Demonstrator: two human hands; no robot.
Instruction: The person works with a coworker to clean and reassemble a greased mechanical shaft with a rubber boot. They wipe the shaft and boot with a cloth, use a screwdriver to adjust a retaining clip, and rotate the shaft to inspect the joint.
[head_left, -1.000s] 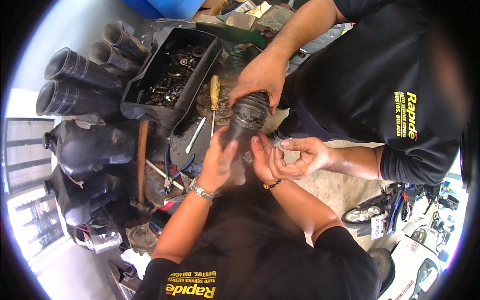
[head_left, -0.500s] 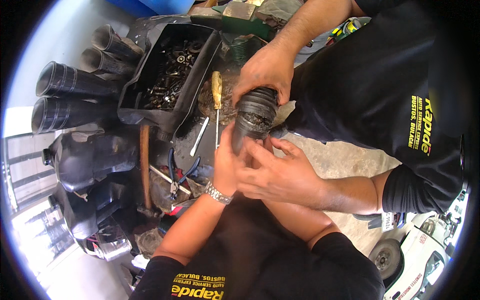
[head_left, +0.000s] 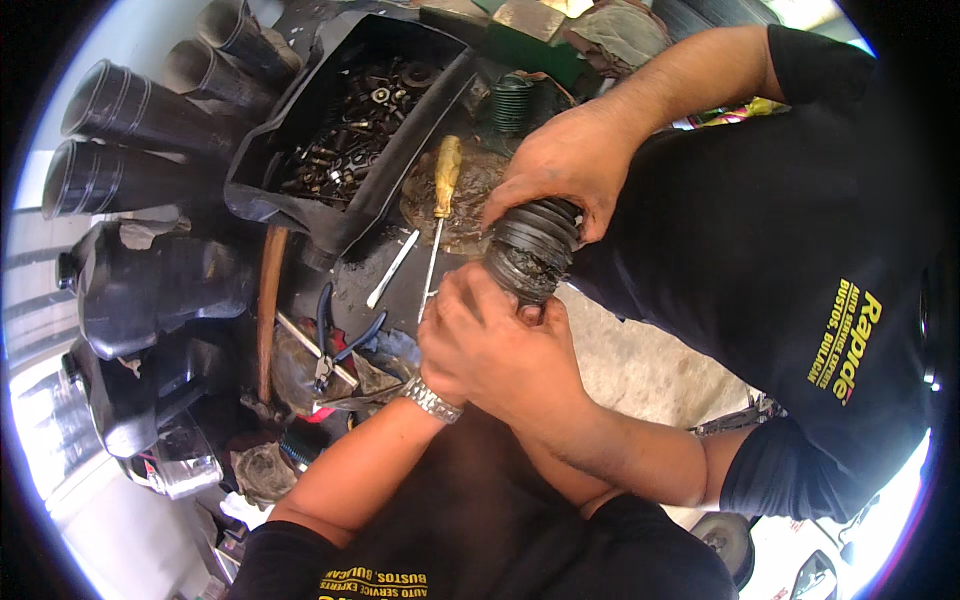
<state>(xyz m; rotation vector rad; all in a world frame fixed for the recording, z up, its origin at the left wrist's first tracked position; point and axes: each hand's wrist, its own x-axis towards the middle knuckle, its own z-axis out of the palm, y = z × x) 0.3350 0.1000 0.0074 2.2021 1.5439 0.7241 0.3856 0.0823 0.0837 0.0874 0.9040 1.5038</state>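
Note:
A greasy black ribbed rubber boot (head_left: 535, 245), like one from a drive shaft, is held tilted in front of me. My left hand (head_left: 436, 362), with a metal watch at its wrist, is closed at the boot's lower end; another person's hand (head_left: 510, 355) covers most of its fingers. My right forearm (head_left: 555, 468) runs beneath that person's arm, and the right hand's fingers are largely hidden. The person's other hand (head_left: 575, 165) grips the boot's upper end. Dark grease coats the boot's near side.
Left of the boot lie a yellow-handled screwdriver (head_left: 447, 180), a white stick-like tool (head_left: 392, 270), blue-handled pliers (head_left: 325, 340) and a wooden-handled hammer (head_left: 270, 310). Beyond stands a black bin (head_left: 255, 200) of metal parts. Dark jugs (head_left: 170, 285) and boots (head_left: 120, 180) line the left.
The other person's lower hand has moved left and now lies over my left hand. The boot sits slightly lower and farther right in view. The whole view has shifted.

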